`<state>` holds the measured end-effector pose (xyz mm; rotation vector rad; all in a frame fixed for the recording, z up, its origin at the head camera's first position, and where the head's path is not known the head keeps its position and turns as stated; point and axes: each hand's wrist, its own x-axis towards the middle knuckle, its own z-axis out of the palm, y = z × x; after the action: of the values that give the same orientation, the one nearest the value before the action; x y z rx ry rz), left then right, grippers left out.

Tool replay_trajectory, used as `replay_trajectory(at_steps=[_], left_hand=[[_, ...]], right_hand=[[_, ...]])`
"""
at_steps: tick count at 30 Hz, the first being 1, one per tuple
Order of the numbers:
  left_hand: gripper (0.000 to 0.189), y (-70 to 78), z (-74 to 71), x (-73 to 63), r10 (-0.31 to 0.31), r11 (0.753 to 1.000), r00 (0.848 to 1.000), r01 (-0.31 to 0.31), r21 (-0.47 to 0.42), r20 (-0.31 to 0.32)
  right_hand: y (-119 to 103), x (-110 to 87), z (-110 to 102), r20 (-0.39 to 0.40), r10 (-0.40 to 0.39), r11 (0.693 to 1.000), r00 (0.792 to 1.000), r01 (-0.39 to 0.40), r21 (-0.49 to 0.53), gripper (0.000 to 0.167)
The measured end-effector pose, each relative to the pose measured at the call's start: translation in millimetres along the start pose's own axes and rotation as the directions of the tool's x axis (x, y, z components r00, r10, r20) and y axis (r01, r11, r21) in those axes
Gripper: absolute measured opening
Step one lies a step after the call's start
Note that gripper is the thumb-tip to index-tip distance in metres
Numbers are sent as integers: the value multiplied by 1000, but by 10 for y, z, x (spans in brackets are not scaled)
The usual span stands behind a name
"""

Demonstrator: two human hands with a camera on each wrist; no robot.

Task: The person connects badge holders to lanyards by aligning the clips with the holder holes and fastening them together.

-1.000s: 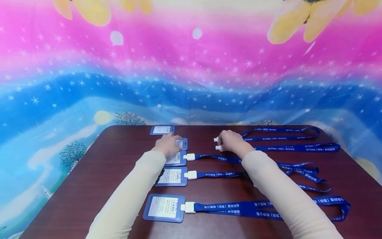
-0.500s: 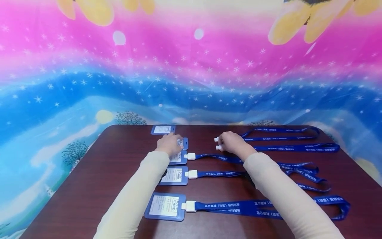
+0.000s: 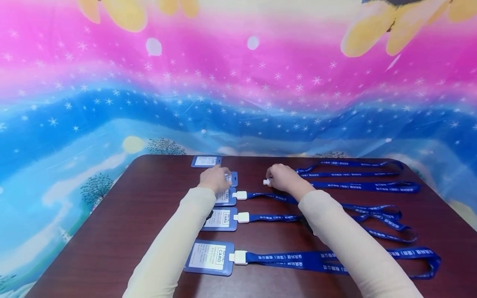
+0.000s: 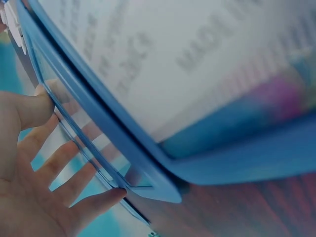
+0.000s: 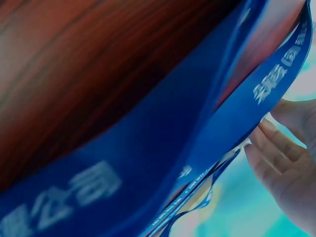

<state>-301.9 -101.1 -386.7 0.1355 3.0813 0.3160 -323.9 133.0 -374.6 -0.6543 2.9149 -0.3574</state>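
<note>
lanyard-to-badge joining looks like the step in hand, judged from the way the two hands face each other. the left hand (image 3: pixel 215 179) touches a blue-framed id badge holder (image 3: pixel 233 182), its slotted end (image 3: pixel 235 179) sticking out past the fingertips toward the other grip. in the left wrist view those fingers are spread and fairly straight; whether thumb and forefinger pinch the frame, i cannot tell. the right hand (image 3: pixel 284 178) is clamped by thumb and fingertips on a white connector (image 3: pixel 266 182), whose tip pokes out on the side toward the badge holder. its printed blue lanyard (image 3: pixel 365 187) trails away behind that grip.

connector and slot lie apart, with bare table (image 3: pixel 251 179) between the grips, so this pair is not yet joined. on the near side of the left grip, three badge holders (image 3: pixel 210 257) already hang together with white clips (image 3: pixel 240 257) and straps. beyond it, a farther badge holder (image 3: pixel 206 161) has no clip at its slot, and a looped lanyard (image 3: pixel 357 163) lies beyond the right grip.

the next move probably calls for closing that gap, lining the connector tip up with the slot, and steadying the frame, since it could slide when pushed.
</note>
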Motion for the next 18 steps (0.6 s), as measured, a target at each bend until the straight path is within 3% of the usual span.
replay_trajectory(at_steps=[11, 18], left_hand=[[43, -15, 27, 15, -4, 1000, 1000, 4, 1, -4], [43, -18, 34, 17, -12, 1000, 1000, 12, 0, -7]], right_hand=[[-246, 128, 76, -14, -67, 998, 998, 67, -6, 22], [-341, 231, 104, -15, -94, 996, 995, 94, 6, 33]])
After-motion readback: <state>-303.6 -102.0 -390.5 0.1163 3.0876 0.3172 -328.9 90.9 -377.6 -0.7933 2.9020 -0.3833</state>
